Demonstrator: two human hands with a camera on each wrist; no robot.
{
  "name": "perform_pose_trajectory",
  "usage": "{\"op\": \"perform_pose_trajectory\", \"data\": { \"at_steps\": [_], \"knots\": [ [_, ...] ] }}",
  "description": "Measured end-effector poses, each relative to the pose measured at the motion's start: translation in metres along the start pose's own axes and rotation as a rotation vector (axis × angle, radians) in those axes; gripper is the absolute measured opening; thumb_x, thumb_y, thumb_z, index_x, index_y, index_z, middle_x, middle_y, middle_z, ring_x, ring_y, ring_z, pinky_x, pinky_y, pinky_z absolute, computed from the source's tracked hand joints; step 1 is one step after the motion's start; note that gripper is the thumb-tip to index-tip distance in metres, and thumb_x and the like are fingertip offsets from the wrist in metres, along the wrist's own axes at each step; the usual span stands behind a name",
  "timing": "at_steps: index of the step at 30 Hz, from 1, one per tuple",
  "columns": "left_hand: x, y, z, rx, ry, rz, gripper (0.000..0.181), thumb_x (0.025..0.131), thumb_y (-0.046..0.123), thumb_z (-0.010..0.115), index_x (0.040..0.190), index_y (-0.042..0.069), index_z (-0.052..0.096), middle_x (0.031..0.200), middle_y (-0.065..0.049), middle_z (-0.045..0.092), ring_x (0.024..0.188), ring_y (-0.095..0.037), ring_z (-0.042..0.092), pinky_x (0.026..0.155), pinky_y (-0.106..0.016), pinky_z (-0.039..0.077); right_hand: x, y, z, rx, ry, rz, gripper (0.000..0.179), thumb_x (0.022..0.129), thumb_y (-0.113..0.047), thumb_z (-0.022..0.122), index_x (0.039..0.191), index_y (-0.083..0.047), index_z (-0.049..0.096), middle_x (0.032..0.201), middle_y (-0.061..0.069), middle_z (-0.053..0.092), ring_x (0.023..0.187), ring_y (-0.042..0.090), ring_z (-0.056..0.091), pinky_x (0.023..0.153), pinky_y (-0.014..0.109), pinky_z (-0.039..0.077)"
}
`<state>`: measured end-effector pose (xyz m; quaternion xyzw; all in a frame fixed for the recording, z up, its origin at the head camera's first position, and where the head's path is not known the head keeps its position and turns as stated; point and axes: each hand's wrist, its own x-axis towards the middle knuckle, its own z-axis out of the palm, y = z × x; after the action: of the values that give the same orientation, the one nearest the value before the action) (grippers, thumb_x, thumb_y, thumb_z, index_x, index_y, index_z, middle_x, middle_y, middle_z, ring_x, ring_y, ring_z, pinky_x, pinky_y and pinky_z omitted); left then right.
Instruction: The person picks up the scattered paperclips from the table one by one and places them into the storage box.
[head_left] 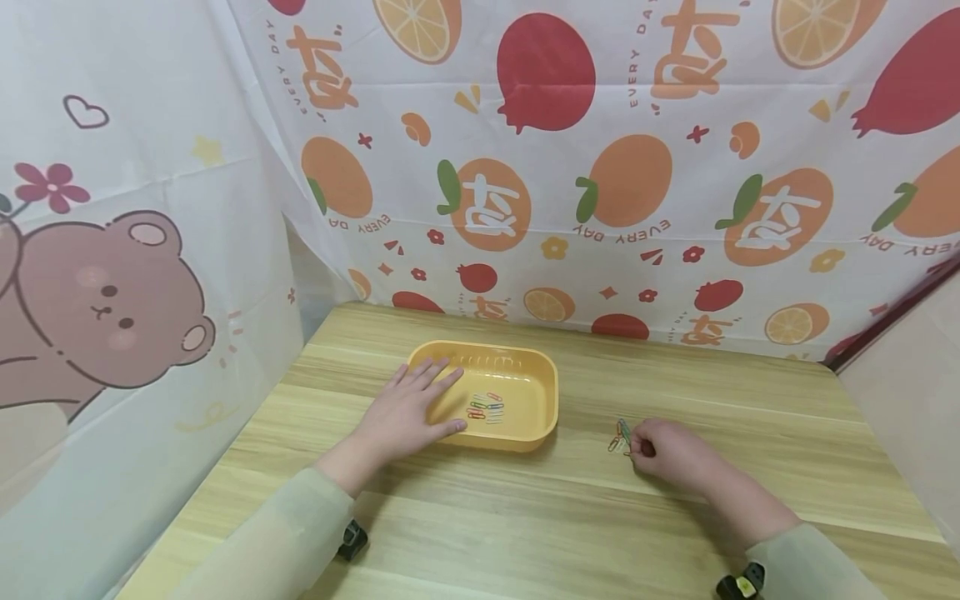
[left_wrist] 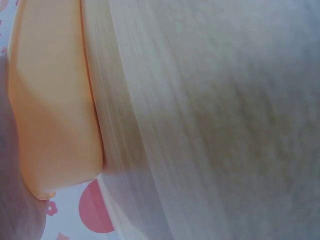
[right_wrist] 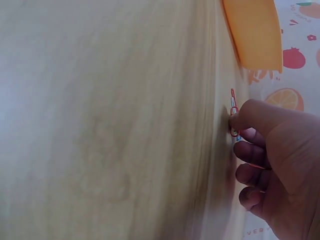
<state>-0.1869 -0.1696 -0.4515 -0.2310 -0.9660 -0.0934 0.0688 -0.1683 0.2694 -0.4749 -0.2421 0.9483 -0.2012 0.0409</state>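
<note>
My left hand (head_left: 405, 412) lies over the left side of a yellow-orange plastic tray (head_left: 551, 392), its fingers spread across the rim. Inside the tray are several small coloured paper clips (head_left: 486, 408). To the right of the tray, a small group of loose paper clips (head_left: 619, 437) lies on the wooden table. My right hand (head_left: 671, 454) is at that group with curled fingers. In the right wrist view, thumb and forefinger pinch at a red paper clip (right_wrist: 233, 111); the fingertips partly hide it. Only an edge of the left hand (left_wrist: 22, 215) appears in the left wrist view, beside the tray wall.
The light wood table (head_left: 480, 533) extends around the tray on all sides. A white cloth printed with fruit (head_left: 630, 179) hangs behind its back edge. Another cloth with a bear (head_left: 112, 300) hangs on the left. Both wrists carry small black devices (head_left: 352, 540).
</note>
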Motion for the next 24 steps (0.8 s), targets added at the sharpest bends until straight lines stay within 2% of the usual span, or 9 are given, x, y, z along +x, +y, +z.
{"op": "perform_pose_trajectory", "data": {
  "at_steps": [15,19,24],
  "knots": [
    [0.0,0.0001,-0.0008,0.009,-0.012,-0.004,0.084,0.088,0.076,0.047,0.157,0.03,0.031,0.163,-0.003,0.026,0.15,-0.03,0.021,0.122,-0.052,0.007,-0.003,0.0047,0.007,-0.042,0.06,-0.059,0.025,0.085,-0.011,0.073,0.072,-0.026,0.057,0.069,-0.012,0.046,0.062,0.001,0.041,0.054,0.02,0.038],
    [0.0002,-0.0002,-0.0002,0.007,-0.008,-0.003,0.084,0.088,0.075,0.048,0.156,0.029,0.032,0.163,-0.004,0.027,0.149,-0.03,0.021,0.122,-0.052,0.007,-0.0041,0.0045,0.007,-0.049,0.072,-0.057,0.022,0.086,-0.012,0.074,0.075,-0.026,0.061,0.072,-0.015,0.048,0.065,0.0,0.044,0.057,0.021,0.042],
    [-0.0001,-0.0007,-0.0003,0.003,-0.005,-0.003,0.084,0.088,0.076,0.046,0.156,0.028,0.034,0.162,-0.004,0.027,0.149,-0.031,0.022,0.121,-0.053,0.007,-0.0072,0.0072,0.008,-0.056,0.099,-0.06,0.008,0.089,-0.019,0.075,0.083,-0.024,0.072,0.08,-0.019,0.056,0.073,-0.001,0.053,0.066,0.026,0.051]
  ]
}}
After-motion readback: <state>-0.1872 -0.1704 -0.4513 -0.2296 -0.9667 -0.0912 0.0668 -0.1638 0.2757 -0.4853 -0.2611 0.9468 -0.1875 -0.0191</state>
